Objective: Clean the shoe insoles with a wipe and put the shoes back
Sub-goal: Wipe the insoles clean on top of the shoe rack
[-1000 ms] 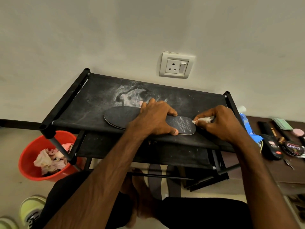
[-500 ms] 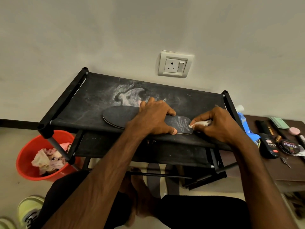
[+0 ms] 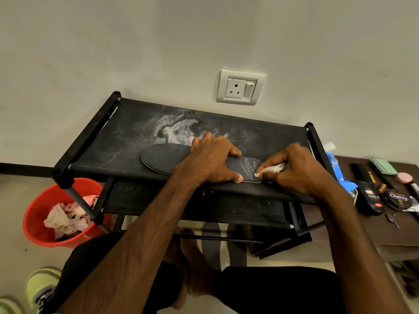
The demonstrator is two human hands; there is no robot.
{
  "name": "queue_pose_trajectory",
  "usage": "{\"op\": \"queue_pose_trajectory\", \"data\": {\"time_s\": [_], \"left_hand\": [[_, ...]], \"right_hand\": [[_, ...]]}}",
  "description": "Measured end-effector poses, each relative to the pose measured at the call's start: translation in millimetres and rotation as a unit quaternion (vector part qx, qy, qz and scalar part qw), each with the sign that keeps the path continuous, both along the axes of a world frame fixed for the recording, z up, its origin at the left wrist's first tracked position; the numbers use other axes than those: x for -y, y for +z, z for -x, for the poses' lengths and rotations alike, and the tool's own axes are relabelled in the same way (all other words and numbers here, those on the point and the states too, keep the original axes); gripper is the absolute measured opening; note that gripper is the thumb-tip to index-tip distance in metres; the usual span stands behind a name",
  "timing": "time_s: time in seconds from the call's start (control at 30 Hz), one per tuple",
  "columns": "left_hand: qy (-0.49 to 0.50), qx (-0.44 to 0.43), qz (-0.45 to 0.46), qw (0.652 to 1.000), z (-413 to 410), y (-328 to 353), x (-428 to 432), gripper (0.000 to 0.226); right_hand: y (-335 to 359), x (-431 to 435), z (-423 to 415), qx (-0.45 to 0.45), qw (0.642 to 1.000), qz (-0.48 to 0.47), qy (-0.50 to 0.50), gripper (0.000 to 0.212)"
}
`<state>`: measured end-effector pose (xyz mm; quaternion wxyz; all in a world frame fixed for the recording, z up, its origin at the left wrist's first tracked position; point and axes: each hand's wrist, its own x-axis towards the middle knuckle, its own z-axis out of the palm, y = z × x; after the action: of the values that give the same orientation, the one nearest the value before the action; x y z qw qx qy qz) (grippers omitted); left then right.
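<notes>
A dark insole (image 3: 165, 158) lies lengthwise on the top shelf of a black shoe rack (image 3: 127, 134). My left hand (image 3: 213, 160) presses down on its middle, fingers spread over it and thumb at its near edge. My right hand (image 3: 294, 169) pinches a small white wipe (image 3: 271, 169) whose tip touches the insole's right end, where pale printed text shows. Two more dark insoles (image 3: 212, 243) lie on the floor under the rack. A yellow-green shoe (image 3: 39, 288) sits at the bottom left.
A red bucket (image 3: 36, 211) with crumpled used wipes stands left of the rack. On the low brown table (image 3: 396, 234) to the right lie a blue packet, a black bottle, a polish tin (image 3: 398, 198) and small items. A wall socket (image 3: 239, 87) is above the rack.
My right hand has slid the wipe a little leftward and toward the near edge of the insole's right end. The left hand keeps pressing in the same place.
</notes>
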<state>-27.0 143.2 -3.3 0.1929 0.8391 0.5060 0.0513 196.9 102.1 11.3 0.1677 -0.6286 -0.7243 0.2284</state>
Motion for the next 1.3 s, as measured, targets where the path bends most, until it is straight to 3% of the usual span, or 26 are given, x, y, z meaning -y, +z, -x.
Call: {"op": "queue_pose_trajectory", "data": {"time_s": [0.13, 0.33, 0.53, 0.73, 0.93, 1.17, 1.3], "left_hand": [[-0.001, 0.001, 0.003, 1.000, -2, 2, 1, 0.072], [-0.005, -0.006, 0.009, 1.000, 0, 3, 1, 0.072], [-0.006, 0.005, 0.008, 1.000, -1, 2, 1, 0.072], [-0.006, -0.002, 0.010, 1.000, 0, 1, 0, 0.071], [-0.002, 0.006, 0.008, 1.000, -1, 0, 0, 0.071], [-0.015, -0.013, 0.011, 1.000, 0, 2, -1, 0.071], [-0.005, 0.002, 0.015, 1.000, -1, 0, -1, 0.070]], "right_hand": [[7, 0, -3, 0.009, 0.999, 0.037, 0.029, 0.018], [-6, -6, 4, -0.016, 0.998, -0.043, -0.053, 0.008], [8, 0, -4, 0.001, 0.998, 0.046, 0.041, 0.021], [-1, -5, 0, -0.008, 0.999, -0.020, -0.036, 0.008], [7, 0, -4, 0.006, 0.998, 0.040, 0.058, 0.022], [-4, -20, 12, 0.013, 0.997, -0.033, -0.071, 0.008], [-2, -24, 14, 0.020, 0.996, -0.031, -0.079, 0.010]]}}
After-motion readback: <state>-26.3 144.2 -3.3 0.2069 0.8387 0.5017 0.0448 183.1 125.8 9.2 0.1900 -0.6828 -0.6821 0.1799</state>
